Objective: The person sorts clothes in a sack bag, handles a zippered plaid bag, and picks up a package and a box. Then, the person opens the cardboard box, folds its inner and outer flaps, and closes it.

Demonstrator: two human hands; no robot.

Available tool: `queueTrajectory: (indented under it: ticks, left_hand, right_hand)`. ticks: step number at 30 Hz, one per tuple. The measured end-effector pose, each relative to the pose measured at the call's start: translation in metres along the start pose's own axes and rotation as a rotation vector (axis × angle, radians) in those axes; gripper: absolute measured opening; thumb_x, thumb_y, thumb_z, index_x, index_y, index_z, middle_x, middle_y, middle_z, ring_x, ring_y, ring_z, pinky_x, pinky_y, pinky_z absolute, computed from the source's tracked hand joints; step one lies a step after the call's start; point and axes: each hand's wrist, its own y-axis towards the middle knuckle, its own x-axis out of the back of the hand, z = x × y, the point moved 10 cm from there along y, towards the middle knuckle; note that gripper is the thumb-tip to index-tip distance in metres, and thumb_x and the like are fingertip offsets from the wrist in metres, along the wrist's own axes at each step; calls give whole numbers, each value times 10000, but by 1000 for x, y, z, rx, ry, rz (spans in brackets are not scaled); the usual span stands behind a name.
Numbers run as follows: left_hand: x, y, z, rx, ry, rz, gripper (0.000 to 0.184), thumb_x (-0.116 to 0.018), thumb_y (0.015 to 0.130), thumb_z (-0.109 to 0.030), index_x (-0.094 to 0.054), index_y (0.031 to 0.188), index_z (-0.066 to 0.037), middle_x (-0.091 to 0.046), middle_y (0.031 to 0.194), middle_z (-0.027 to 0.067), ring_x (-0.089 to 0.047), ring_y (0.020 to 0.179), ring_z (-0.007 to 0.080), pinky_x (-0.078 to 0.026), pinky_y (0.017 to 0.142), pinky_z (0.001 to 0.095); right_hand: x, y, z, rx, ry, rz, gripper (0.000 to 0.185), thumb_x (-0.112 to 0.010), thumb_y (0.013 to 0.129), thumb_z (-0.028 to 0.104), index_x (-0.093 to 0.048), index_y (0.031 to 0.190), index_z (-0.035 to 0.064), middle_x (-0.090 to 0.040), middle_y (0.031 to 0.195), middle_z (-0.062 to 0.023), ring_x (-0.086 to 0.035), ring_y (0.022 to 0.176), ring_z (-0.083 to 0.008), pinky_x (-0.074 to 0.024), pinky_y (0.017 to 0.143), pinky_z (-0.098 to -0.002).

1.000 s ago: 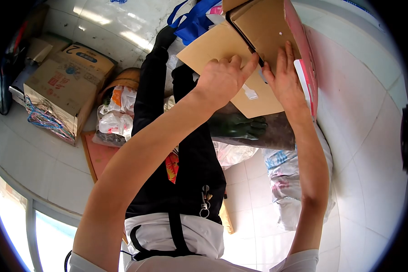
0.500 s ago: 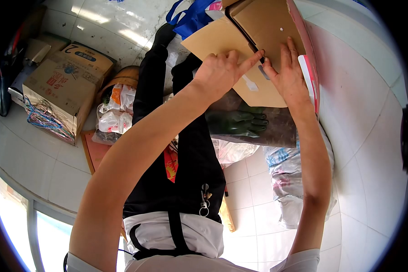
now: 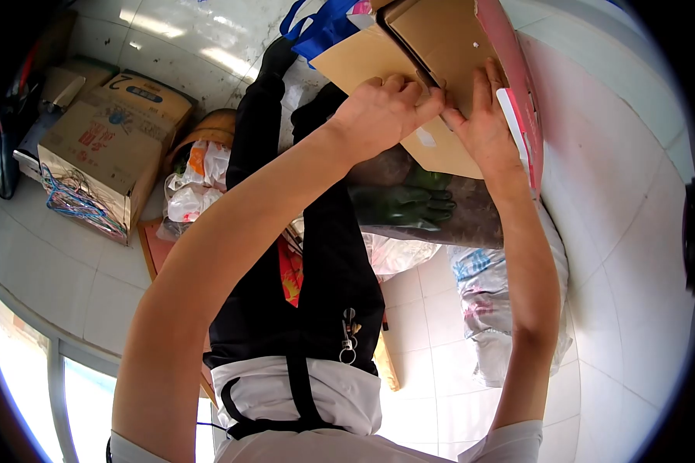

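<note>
An opened cardboard box (image 3: pixel 448 38) with pink outer sides stands at the upper right, its brown flap (image 3: pixel 363 58) folded out towards me. A thin black strip (image 3: pixel 405 45) runs along the fold. My left hand (image 3: pixel 386 110) is over the flap, fingers curled and fingertips together at the strip's lower end; what they grip is hidden. My right hand (image 3: pixel 486 127) lies on the cardboard just to the right, fingers extended and thumb near my left fingertips. Below my left hand, a white patch (image 3: pixel 425 137) shows on the flap.
A dark green glove (image 3: pixel 409 207) lies on a dark plastic-wrapped item below the flap. White bags (image 3: pixel 483 309) rest beneath my right arm. At the left are a cardboard box (image 3: pixel 104 135) with wires (image 3: pixel 77 201) and a tipped brown pot (image 3: pixel 212 130). A blue bag (image 3: pixel 324 31) is above.
The flap has shifted slightly upward, uncovering more of the green glove. My left index finger has gone from stretched out to bent. My right hand has moved slightly up with the box.
</note>
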Motion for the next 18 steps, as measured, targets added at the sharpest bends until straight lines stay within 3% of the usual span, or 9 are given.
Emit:
queueTrajectory:
  ticks: [1,4,5,8,9,12,18]
  left_hand:
    - [1,0,-2,-2,-13,-12,464,-662,883,-124,-546,1332,-123,-663,956,55,-708,840,213,-592,653,343]
    - [11,-8,16,392,-421,-67,327,-607,950,-124,-544,1269,-92,-688,955,85,-718,823,217,-586,686,353]
    - [20,-7,21,485,-559,-175,207,-578,988,-137,-604,1165,-32,-701,846,105,-714,691,215,-568,643,362]
    - [-24,-10,24,828,-978,74,184,-594,985,-131,-669,1058,20,-671,689,95,-677,559,195,-540,571,344]
    - [-28,-15,21,965,-1207,6,232,-590,993,-146,-711,985,52,-656,625,95,-631,472,167,-512,518,326]
    - [-23,-2,26,926,-1136,-165,260,-580,1000,-156,-717,1064,55,-669,635,94,-636,488,151,-511,513,313]
    - [-18,2,28,1001,-993,-77,256,-567,998,-133,-703,1074,69,-707,662,115,-669,493,173,-529,516,299]
  right_hand:
    - [-1,-1,-2,-14,17,-6,511,-784,827,419,-714,1124,9,-698,1292,-125,-678,1155,-286,-547,987,-403]
    - [0,0,-2,1,59,-4,509,-803,822,376,-702,1139,-10,-687,1304,-148,-669,1168,-307,-545,995,-415]
    - [-4,-2,-5,-20,99,12,506,-811,816,355,-698,1141,-16,-681,1308,-159,-665,1174,-314,-544,998,-418]
    - [-13,-5,-7,-44,203,20,505,-832,800,302,-687,1147,-35,-669,1316,-188,-653,1192,-333,-541,1005,-426]
    - [-8,-4,-6,-32,220,1,507,-836,797,292,-683,1148,-40,-666,1315,-196,-649,1196,-338,-540,1007,-428]
    - [-5,-2,-5,-6,203,-37,513,-839,795,291,-682,1149,-45,-670,1303,-194,-649,1194,-337,-543,1001,-428]
    - [-1,-2,-7,-12,168,-29,539,-845,792,310,-678,1171,-36,-680,1293,-173,-657,1177,-327,-551,985,-420]
